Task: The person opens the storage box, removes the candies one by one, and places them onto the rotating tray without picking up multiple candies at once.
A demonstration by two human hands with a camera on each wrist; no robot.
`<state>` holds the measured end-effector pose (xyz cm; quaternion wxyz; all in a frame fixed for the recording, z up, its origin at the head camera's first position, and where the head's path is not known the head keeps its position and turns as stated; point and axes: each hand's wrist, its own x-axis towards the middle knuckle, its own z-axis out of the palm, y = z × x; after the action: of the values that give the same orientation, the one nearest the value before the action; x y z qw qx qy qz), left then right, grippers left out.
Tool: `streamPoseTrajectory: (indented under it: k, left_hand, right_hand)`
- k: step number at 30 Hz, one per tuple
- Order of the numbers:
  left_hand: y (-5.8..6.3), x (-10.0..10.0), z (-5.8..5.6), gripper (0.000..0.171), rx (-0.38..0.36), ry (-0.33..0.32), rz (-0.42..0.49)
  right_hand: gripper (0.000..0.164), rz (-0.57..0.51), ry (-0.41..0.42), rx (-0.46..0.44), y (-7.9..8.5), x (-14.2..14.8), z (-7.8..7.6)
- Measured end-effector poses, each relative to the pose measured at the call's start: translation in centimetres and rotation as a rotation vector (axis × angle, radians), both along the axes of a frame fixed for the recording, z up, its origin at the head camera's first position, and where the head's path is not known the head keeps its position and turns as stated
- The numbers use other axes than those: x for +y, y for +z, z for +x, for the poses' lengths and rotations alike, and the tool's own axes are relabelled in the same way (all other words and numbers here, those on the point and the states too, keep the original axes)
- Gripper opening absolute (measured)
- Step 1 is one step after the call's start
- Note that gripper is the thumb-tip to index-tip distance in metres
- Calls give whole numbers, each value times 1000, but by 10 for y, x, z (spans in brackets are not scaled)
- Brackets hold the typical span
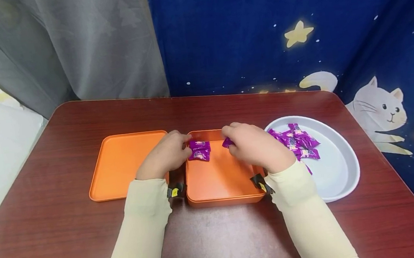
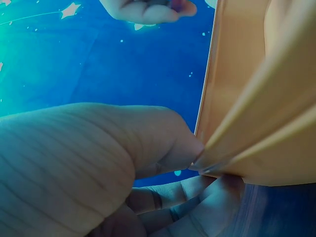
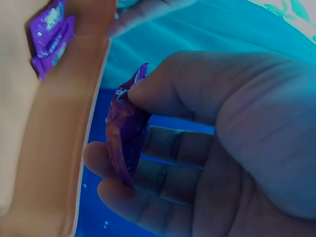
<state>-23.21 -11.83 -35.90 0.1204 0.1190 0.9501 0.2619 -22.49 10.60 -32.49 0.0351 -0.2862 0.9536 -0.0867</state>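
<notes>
My right hand (image 1: 256, 145) pinches a purple-wrapped candy (image 3: 127, 116) between thumb and fingers, over the right side of an orange box (image 1: 225, 181). At the box's left rim, my left hand (image 1: 166, 154) grips the edge with thumb and fingertips; the left wrist view shows them meeting at the wall (image 2: 237, 143). Inside, two purple candies (image 1: 199, 150) lie one against the other in the far left corner. Several more candies (image 1: 299, 142) are heaped in a round white tray (image 1: 342, 178) on the right, partly hidden by my right hand and sleeve.
An orange lid (image 1: 125, 165) lies flat left of the box, partly covered by my left hand. All stand on a dark reddish-brown table (image 1: 205, 108). Grey and blue curtains (image 1: 227, 30) hang behind its far edge.
</notes>
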Motion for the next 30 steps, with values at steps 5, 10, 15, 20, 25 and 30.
streamPoseTrajectory:
  k: [5, 10, 15, 20, 25, 30]
  left_hand:
    - [0, 0, 0, 47, -7, -1, 7]
    - [0, 0, -1, 47, -16, 3, 8]
    - [0, -1, -1, 47, -21, 11, 6]
    - [1, -1, 0, 47, -31, 15, 12]
    - [0, -1, 0, 47, -27, 14, 5]
    - [-1, 0, -1, 48, -21, 11, -2]
  right_hand:
    - [21, -78, -28, 3, 11, 20, -1]
    - [22, -118, -95, -6, 17, 45, -5]
    - [25, -123, -152, -23, 16, 66, -11]
    - [25, -129, -209, -63, 12, 81, -15]
    - [28, -120, -286, -104, 6, 97, -18]
    - [33, -92, -364, -133, 0, 118, -18]
